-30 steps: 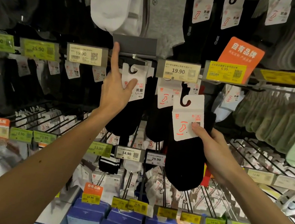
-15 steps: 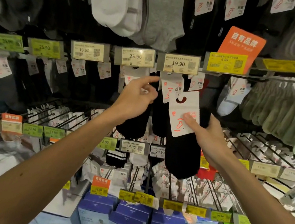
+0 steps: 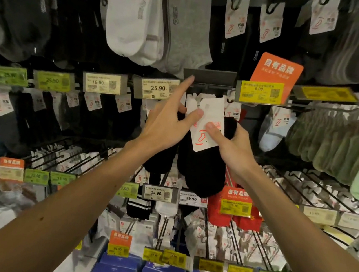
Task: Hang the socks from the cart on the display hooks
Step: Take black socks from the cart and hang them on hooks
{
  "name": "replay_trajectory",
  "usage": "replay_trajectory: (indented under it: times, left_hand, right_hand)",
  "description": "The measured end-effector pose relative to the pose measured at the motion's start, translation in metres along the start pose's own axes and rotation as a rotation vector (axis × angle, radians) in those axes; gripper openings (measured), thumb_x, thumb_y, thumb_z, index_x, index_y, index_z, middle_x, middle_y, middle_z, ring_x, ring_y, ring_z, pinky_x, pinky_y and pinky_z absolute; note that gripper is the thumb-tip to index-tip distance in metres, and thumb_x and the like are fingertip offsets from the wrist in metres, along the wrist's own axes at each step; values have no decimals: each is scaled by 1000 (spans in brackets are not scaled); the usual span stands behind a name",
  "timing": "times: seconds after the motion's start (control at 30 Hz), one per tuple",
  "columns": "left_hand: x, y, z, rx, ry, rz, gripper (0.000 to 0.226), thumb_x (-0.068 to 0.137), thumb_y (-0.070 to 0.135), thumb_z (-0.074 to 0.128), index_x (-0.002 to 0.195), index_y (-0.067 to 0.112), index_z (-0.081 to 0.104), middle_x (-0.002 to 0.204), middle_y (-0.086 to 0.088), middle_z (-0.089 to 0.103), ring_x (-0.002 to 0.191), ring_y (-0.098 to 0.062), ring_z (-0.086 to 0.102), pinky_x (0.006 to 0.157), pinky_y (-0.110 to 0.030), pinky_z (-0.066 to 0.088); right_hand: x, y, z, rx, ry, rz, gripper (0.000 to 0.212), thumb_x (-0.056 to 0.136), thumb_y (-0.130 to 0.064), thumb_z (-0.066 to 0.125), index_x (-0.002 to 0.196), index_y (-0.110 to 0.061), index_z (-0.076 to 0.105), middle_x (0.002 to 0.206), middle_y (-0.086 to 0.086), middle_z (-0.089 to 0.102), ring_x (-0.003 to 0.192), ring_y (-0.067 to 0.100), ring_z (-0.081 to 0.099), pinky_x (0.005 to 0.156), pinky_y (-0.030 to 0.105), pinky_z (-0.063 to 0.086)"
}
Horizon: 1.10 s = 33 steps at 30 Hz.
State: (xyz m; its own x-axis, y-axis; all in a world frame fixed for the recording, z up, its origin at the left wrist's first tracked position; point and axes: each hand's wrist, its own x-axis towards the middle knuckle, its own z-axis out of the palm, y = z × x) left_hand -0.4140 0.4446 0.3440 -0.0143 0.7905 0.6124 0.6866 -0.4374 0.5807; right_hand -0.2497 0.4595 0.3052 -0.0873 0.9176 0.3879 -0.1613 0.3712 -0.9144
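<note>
right hand [image 3: 234, 149] pinches the white header card [image 3: 207, 126] of the black socks [image 3: 203, 173], thumb in front; left hand [image 3: 163, 125], index finger straight, touches the raised grey price-tag holder [image 3: 209, 78]

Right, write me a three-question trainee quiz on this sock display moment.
1. True or false: the right hand holds the black socks with a white card header.
2. The index fingertip of the left hand touches: A) the grey flipped-up tag holder, B) a green sock, C) a blue box?
3. Fill in: the white price tag left of that fingertip reads ___.
Key: 1 true; 2 A; 3 25.90.
</note>
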Motion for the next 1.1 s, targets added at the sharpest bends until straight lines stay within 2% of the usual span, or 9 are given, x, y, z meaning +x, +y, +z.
replay_trajectory:
  times: [0.13, 0.3, 0.43, 0.5, 0.63, 0.77, 0.83, 0.97, 1.1]
  left_hand:
    - [3, 3, 6, 69, 0, -2, 77, 95, 42, 62, 154, 48, 12, 89, 0, 70, 72, -16, 68, 72, -43, 59]
    - [6, 1, 13, 228, 82, 37, 73, 100, 34, 56, 156, 42, 9, 91, -10, 67, 89, -24, 64, 77, -47, 54]
    - [10, -12, 20, 234, 87, 85, 81, 99, 31, 58, 156, 43, 2, 85, -8, 66, 80, -24, 65, 72, -51, 55]
    - [14, -19, 21, 203, 65, 128, 87, 96, 27, 63, 156, 40, 2, 82, -9, 67, 75, -23, 66, 70, -50, 56]
    - [20, -28, 23, 185, 58, 181, 94, 93, 24, 70, 158, 32, 3, 76, -14, 67, 70, -19, 66, 69, -43, 56]
    - [22, -30, 28, 158, 78, 214, 96, 90, 24, 73, 159, 23, 7, 74, -16, 66, 67, -19, 65, 65, -31, 52]
    - [22, -31, 29, 160, 88, 225, 96, 89, 25, 74, 159, 22, 7, 74, -17, 66, 66, -19, 65, 67, -29, 52]
    - [19, -30, 26, 181, 76, 201, 96, 91, 24, 71, 159, 25, 3, 75, -15, 66, 65, -18, 65, 65, -36, 55]
    - [-1, -25, 22, 277, 16, 212, 86, 96, 28, 64, 159, 23, 5, 80, -13, 70, 65, -24, 66, 62, -43, 55]
  right_hand:
    - [12, -10, 4, 19, 1, -20, 27, 96, -17, 65, 123, -14, 65, 110, 1, 74, 97, 12, 73, 79, 23, 59]
    - [30, -5, 14, -26, 13, 32, 20, 95, -20, 67, 115, -15, 66, 102, -1, 76, 92, 10, 74, 75, 21, 58]
    - [39, 5, 14, -70, 14, 54, 15, 96, -21, 66, 109, -14, 67, 98, -3, 74, 81, -1, 70, 64, 11, 53]
    - [43, 12, 12, -126, -7, 37, 22, 96, -23, 66, 116, -13, 67, 103, -3, 74, 89, 1, 70, 70, 13, 54]
    - [51, 23, 5, -194, -46, 45, 16, 96, -28, 66, 111, -23, 66, 103, -8, 72, 98, 3, 68, 85, 19, 54]
    - [59, 29, -2, -234, -49, 31, 29, 93, -30, 70, 118, -17, 65, 104, -8, 70, 94, -1, 66, 81, 14, 53]
    - [61, 34, -7, -256, -3, 40, 39, 88, -32, 75, 120, -12, 63, 109, -3, 71, 98, 4, 68, 86, 20, 56]
    - [56, 44, -18, -360, 41, 94, 44, 79, -42, 81, 105, -14, 60, 100, 6, 70, 96, 19, 68, 91, 45, 57]
    - [35, 44, -29, -453, 38, 121, 40, 84, -37, 78, 109, -17, 54, 84, -2, 61, 83, 15, 62, 88, 41, 54]
